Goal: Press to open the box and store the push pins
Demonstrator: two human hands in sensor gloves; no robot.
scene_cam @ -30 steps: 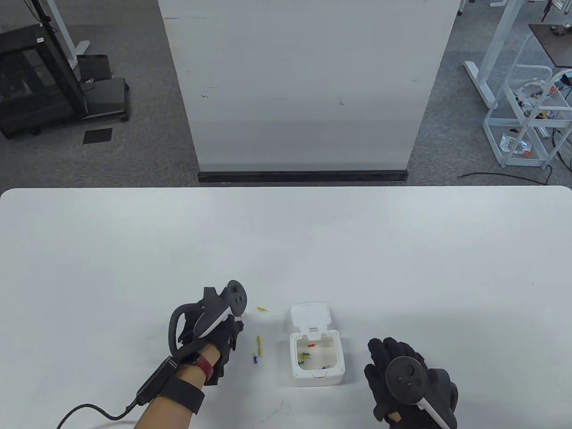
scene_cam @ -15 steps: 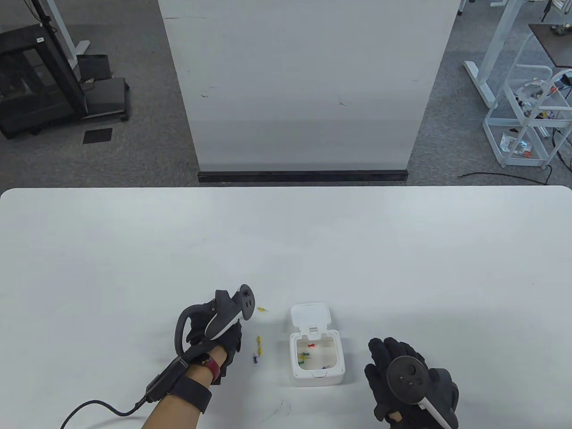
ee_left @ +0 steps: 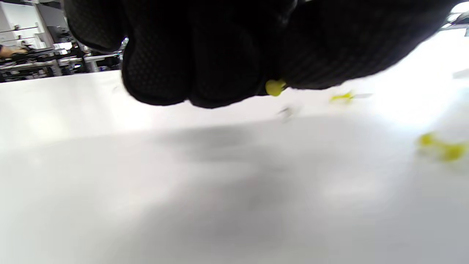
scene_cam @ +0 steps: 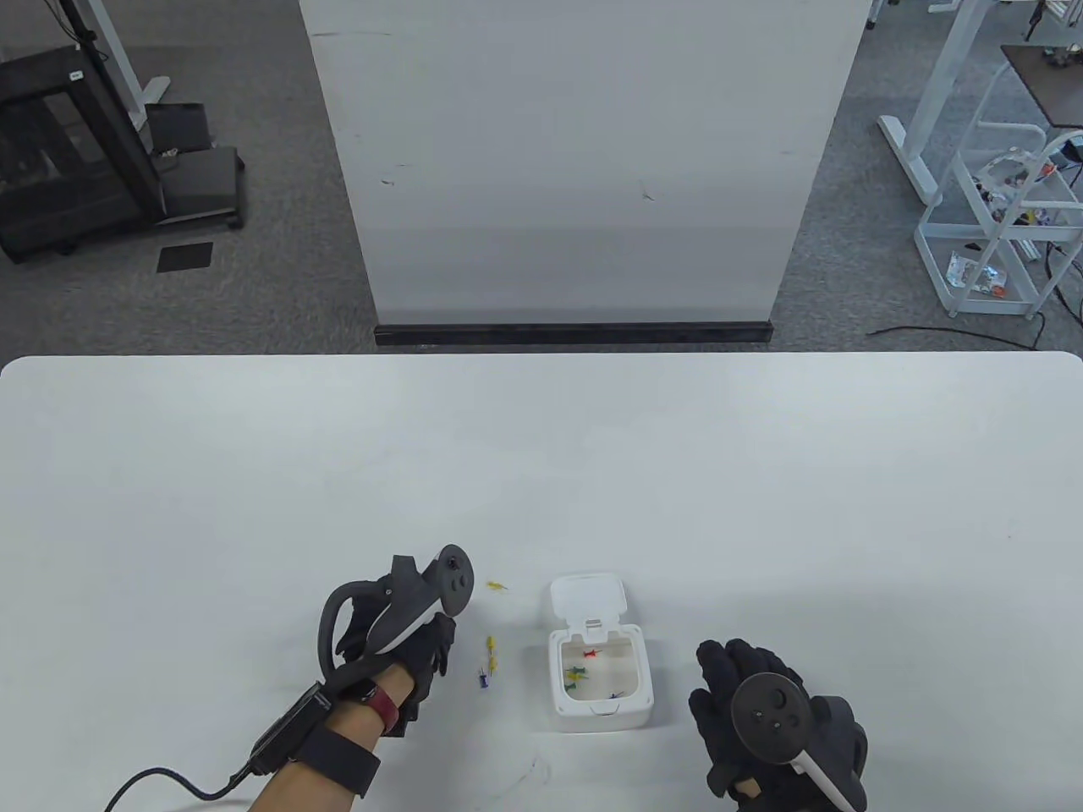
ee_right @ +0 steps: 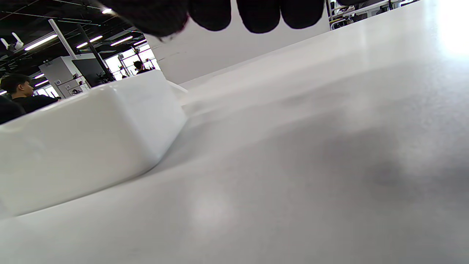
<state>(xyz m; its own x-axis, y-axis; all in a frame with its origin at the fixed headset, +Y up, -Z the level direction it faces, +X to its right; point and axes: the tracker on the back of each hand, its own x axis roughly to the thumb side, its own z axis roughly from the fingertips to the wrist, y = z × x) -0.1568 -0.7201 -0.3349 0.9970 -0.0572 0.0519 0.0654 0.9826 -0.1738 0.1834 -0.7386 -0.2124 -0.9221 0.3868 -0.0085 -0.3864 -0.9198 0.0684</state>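
A small white box (scene_cam: 602, 717) stands open on the table, its lid (scene_cam: 588, 599) flipped back; red (scene_cam: 591, 654), green and blue push pins lie inside. My left hand (scene_cam: 427, 647) hovers left of the box. In the left wrist view its fingertips (ee_left: 227, 73) pinch a yellow push pin (ee_left: 274, 87). Two yellow pins (scene_cam: 497, 586) (scene_cam: 491, 647) and a blue pin (scene_cam: 484, 677) lie on the table between the left hand and the box. My right hand (scene_cam: 744, 702) rests flat, fingers extended, right of the box, holding nothing. The box's side (ee_right: 84, 146) fills the left of the right wrist view.
The white table (scene_cam: 541, 474) stretches wide around the box. A white panel (scene_cam: 575, 169) stands on the floor beyond the far edge. A cable (scene_cam: 169, 778) trails from my left wrist off the near edge.
My left hand shifted right and up, then came back left. The loose pins, the box and my right hand have not moved.
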